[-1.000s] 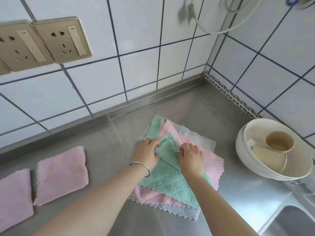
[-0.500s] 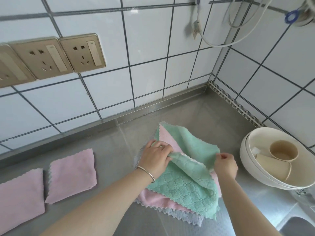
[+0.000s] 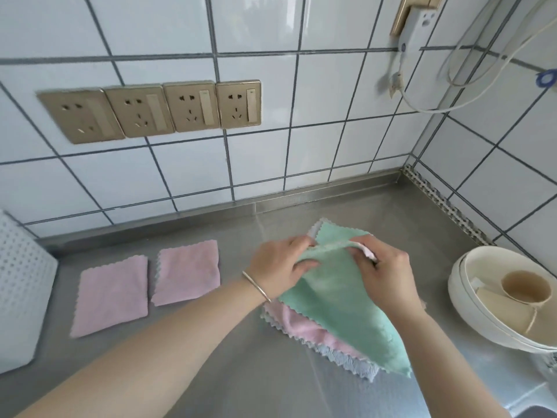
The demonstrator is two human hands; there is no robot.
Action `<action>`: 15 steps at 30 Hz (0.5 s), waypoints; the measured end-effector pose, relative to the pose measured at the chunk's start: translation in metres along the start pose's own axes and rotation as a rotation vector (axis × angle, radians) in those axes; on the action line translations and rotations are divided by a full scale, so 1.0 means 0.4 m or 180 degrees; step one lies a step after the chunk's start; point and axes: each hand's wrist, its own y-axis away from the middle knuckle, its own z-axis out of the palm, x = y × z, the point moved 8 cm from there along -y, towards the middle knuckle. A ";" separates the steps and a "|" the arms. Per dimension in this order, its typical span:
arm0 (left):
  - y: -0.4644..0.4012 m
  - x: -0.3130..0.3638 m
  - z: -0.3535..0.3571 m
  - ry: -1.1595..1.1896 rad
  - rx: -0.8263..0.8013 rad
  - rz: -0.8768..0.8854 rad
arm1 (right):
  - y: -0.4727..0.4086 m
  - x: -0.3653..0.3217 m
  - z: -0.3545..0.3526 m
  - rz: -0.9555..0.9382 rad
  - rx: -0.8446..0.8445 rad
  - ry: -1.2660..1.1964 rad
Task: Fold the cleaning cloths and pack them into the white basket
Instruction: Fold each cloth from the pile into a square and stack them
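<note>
Green cloth hangs near-right from our pinches: left hand and right hand each grip its far edge; white basket stands far left.

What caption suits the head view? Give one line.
Both hands, left and right, fold a green cloth beside two folded pink cloths.

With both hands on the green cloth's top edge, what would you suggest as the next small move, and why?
Probably draw that pinched edge toward the near corner to finish the fold. The left hand and right hand both pinch the green cloth, which lies half-folded on the unfolded stack, while two pink cloths already lie folded beside the white basket.
</note>
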 end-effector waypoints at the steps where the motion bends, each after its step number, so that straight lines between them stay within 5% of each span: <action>1: 0.029 -0.038 -0.019 0.0039 -0.0101 -0.0296 | 0.002 -0.031 0.003 -0.0094 -0.0031 -0.0010; 7: 0.341 -0.246 -0.163 0.0310 -0.0115 -0.1868 | 0.046 -0.169 0.039 -0.0205 -0.0280 -0.0236; 15: 0.727 -0.206 -0.411 0.0636 0.0063 -0.2280 | 0.261 -0.300 0.133 0.0465 -0.0935 -0.0614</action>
